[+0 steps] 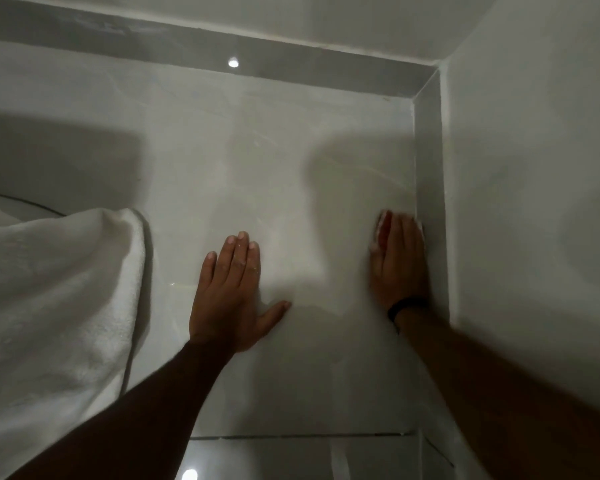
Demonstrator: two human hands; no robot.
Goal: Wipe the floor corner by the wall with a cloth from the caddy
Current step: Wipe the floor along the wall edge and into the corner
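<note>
Head view, looking down into a floor corner. My left hand (234, 289) lies flat on the glossy pale floor tile (274, 168), palm down, fingers together and straight, thumb spread to the right; it holds nothing. My right hand (397, 258) is pressed flat on the floor hard against the grey skirting (430, 174) of the right-hand wall (534, 168). Under its fingers lies a small cloth (381, 226), white with a reddish patch, showing only at the fingertips and the left edge of the hand; the hand bears down on the cloth with fingers extended rather than curled round it. The right hand is blurred. A dark band (407, 306) circles the right wrist. The two skirtings meet at the corner (437, 72) at upper right, well beyond the cloth. A white towel-like fabric (56, 289) hangs in folds at the left, just beside the left hand without touching it. Two bright light reflections show on the tiles.
</note>
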